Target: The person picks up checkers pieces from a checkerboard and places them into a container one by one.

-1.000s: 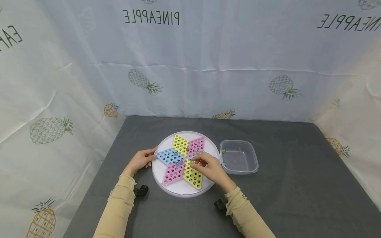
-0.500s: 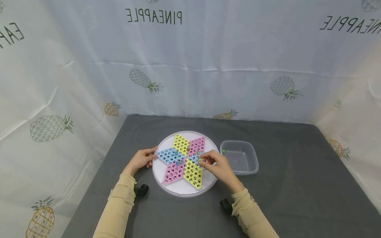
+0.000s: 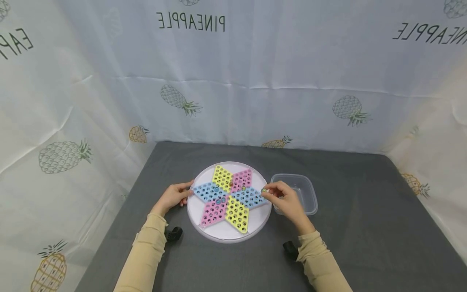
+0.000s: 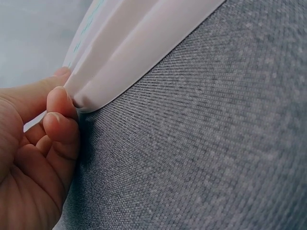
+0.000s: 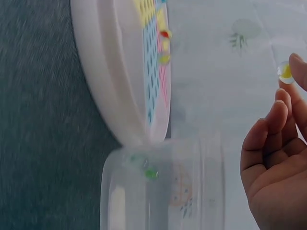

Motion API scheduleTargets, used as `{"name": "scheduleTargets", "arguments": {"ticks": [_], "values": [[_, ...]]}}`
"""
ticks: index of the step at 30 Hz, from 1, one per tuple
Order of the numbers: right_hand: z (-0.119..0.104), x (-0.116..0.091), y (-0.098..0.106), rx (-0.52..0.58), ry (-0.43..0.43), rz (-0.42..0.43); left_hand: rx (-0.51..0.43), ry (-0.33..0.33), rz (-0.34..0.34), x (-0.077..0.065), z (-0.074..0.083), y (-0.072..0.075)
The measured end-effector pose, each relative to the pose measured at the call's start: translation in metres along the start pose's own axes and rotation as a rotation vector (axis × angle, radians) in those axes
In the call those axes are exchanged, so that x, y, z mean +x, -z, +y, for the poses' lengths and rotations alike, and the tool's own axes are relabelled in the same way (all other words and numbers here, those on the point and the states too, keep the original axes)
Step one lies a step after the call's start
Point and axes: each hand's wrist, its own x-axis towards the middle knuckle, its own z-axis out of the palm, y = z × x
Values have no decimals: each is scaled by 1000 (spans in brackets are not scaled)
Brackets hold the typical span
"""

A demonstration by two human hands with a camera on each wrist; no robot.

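Note:
A round white Chinese checkers board [image 3: 255, 217] with a yellow, pink and blue star lies on the table. My left hand [image 3: 175, 196] grips its left rim; in the left wrist view the thumb lies over the edge and curled fingers [image 4: 62, 127] press its side. My right hand [image 3: 286, 200] pinches a clear marble with a yellow core [image 5: 286, 73] between thumb and forefinger, above the board's right edge. Several marbles sit in holes: blue ones [image 3: 218, 201] left of centre, and a red one [image 5: 165, 34] and a yellow one [image 5: 164, 58] in the right wrist view.
Right beside the board stands a clear plastic container [image 3: 310, 194], partly behind my right hand. It holds a green marble [image 5: 151, 173]. A dark grey cloth [image 3: 365, 227] covers the table, and a pineapple-print curtain [image 3: 248, 113] hangs behind it.
My right hand has moved right from the board's centre to its right edge, carrying the marble. The left hand keeps its place on the rim.

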Motion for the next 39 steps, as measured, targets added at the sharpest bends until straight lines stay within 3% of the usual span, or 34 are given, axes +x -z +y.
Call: {"name": "scheduleTargets", "arguments": {"ticks": [12, 25, 39], "values": [[27, 0, 23, -59, -180, 62, -7, 12, 6, -4, -1, -2], [38, 13, 38, -228, -266, -53, -2, 22, 28, -1, -2, -2], [45, 24, 37, -284, -315, -151, 6, 13, 31, 0, -2, -3]]}}
